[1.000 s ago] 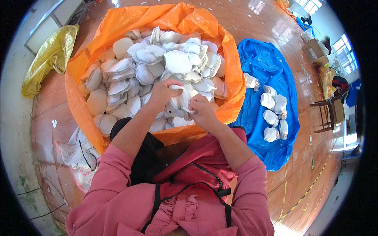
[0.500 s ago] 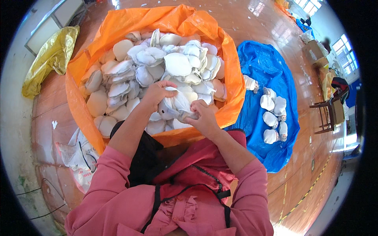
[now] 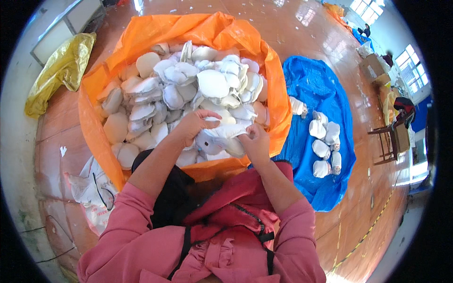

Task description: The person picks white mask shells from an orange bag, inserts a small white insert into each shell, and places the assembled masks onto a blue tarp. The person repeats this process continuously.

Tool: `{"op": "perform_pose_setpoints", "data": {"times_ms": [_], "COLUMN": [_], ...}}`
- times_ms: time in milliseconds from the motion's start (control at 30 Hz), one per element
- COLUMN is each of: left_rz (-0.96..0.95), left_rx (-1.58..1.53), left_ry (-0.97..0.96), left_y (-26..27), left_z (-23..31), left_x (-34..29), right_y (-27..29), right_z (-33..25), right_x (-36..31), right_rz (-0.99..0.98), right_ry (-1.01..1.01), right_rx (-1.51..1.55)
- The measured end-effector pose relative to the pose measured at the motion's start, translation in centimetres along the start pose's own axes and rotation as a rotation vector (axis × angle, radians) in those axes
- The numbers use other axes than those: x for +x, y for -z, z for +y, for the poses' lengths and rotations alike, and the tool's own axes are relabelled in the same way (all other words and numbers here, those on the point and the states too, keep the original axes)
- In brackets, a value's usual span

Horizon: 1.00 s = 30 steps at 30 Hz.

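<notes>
Holding: both hands are gripping one white pad (image 3: 225, 133) above the orange bag (image 3: 94, 127).
Left hand (image 3: 192, 125): fingers are clenching its upper edge.
Right hand (image 3: 255, 141): fingers are pinching its end.
Farther: a blue sheet (image 3: 325, 89) is carrying more pads.

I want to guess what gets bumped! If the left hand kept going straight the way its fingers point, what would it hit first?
The left hand points right, across the white piece that both hands hold. Going straight on, it would probably meet the right hand first, though depth is hard to judge here.
</notes>
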<state>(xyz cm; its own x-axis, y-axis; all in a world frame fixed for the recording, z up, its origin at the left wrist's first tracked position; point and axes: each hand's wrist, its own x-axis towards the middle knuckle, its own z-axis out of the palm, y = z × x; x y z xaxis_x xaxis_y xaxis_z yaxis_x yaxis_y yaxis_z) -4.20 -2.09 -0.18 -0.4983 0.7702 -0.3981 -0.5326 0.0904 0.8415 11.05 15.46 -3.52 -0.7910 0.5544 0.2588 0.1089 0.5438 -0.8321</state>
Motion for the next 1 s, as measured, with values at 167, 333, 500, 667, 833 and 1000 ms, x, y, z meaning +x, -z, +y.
{"op": "perform_pose_setpoints", "data": {"times_ms": [167, 333, 500, 667, 833, 1000], "left_rz": [0.008, 0.012, 0.043, 0.119, 0.059, -0.002], "left_rx": [0.006, -0.159, -0.36, -0.414, -0.456, -0.473], "left_ry": [0.005, -0.004, -0.037, 0.022, 0.025, 0.027], "left_y": [-0.8, -2.0, -0.2, 0.6, 1.8, 2.5], "left_z": [-1.0, -0.5, -0.4, -0.1, -0.3, 0.4], "left_x": [0.9, 0.1, 0.9, 1.2, 2.0, 1.5], "right_y": [0.3, 0.3, 1.2, 2.2, 2.3, 3.7], "right_z": [-0.1, -0.7, -1.2, -1.1, -1.3, -3.0], "right_x": [0.5, 0.4, 0.5, 0.6, 0.3, 0.7], "right_rz": [0.065, 0.125, -0.096, -0.511, -0.661, -0.833], "right_ry": [0.078, 0.225, 0.282, 0.159, 0.088, 0.176], "right_rx": [-0.03, -0.017, 0.126, 0.304, 0.502, 0.56]}}
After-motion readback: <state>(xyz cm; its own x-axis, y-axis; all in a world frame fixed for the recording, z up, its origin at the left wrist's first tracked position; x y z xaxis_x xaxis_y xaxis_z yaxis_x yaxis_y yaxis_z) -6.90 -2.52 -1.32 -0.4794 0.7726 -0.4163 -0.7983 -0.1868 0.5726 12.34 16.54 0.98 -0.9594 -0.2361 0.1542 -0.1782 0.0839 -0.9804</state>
